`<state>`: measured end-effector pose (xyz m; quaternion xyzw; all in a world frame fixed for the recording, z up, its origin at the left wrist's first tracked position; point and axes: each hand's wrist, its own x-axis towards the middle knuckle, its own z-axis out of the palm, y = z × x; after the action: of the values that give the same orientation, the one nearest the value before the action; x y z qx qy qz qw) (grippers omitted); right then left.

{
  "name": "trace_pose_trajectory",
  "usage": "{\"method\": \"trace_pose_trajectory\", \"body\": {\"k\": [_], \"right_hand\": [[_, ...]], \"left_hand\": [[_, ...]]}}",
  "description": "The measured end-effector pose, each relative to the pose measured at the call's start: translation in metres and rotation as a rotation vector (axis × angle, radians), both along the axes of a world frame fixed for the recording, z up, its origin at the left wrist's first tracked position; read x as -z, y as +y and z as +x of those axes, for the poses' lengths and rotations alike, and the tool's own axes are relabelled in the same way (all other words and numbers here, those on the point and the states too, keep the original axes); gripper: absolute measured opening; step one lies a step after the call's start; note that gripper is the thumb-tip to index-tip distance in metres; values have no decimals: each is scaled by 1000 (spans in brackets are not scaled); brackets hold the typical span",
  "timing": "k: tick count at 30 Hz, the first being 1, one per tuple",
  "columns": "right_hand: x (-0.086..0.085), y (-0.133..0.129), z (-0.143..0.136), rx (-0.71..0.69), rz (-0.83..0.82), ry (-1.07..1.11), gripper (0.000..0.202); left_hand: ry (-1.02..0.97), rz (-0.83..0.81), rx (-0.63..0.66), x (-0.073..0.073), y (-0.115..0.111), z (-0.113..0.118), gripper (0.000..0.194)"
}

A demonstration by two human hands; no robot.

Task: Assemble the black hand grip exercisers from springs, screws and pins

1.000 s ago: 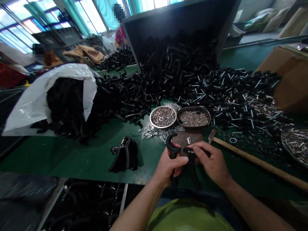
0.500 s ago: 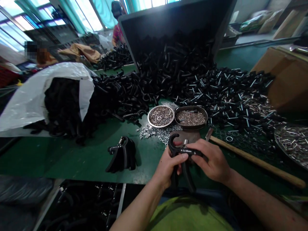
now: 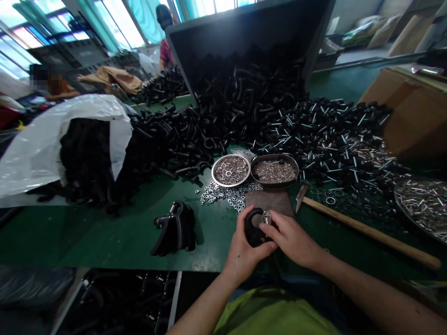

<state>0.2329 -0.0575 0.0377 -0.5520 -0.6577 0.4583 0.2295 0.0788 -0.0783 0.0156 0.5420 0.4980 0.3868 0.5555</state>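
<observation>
My left hand [image 3: 244, 249] is wrapped round a black curved clamp part [image 3: 254, 232] near the table's front edge. The fingers of my right hand [image 3: 296, 239] are closed at a small metal spring [image 3: 267, 217] on the clamp's right side. The lower part of the clamp is hidden behind my hands. A dark flat plate [image 3: 270, 201] lies just beyond them. To the left, assembled black clamps [image 3: 179, 228] stand close together on the green table.
Beyond my hands are a round dish [image 3: 231, 170] and an oval tin [image 3: 274, 171] of small metal parts, with loose nuts [image 3: 233, 197] beside them. A hammer [image 3: 370, 230] lies at right. Black parts [image 3: 240, 102] are heaped behind; a cardboard box [image 3: 408, 111] stands far right.
The clamp has been turned, so its long arms no longer show. My right hand has moved left to the spring, and my left fingers have come up round the hook.
</observation>
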Motion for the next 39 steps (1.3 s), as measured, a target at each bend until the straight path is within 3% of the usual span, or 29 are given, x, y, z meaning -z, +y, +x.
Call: {"method": "trace_pose_trajectory", "body": {"k": [5,10,15,19,23,27,30,33,36,39], "right_hand": [[-6,-11,-2,-153,168,-210,17],[-7,-13,0,-114,218,-232,21],[0,-18,3,-227,247,-374,20],[8,-6,8,-222,154,-410,25],[21,19,14,-234,74,-430,29],[30,42,22,-280,97,-594,33],[23,66,26,-323,174,-689,27],[10,106,21,-267,321,-728,22],[2,152,7,-194,442,-763,27],[1,189,-10,-184,463,-817,30]], "left_hand": [[85,113,15,12,-7,-3,79],[101,211,-90,22,-10,0,78],[144,292,95,22,-7,-2,73],[167,174,161,21,3,1,75],[286,92,148,24,23,12,75],[575,268,165,26,49,8,64],[760,370,181,19,78,-8,41],[950,415,30,6,114,-29,22],[1126,376,-160,-6,149,-49,21],[1224,312,-267,-9,170,-64,23]]}}
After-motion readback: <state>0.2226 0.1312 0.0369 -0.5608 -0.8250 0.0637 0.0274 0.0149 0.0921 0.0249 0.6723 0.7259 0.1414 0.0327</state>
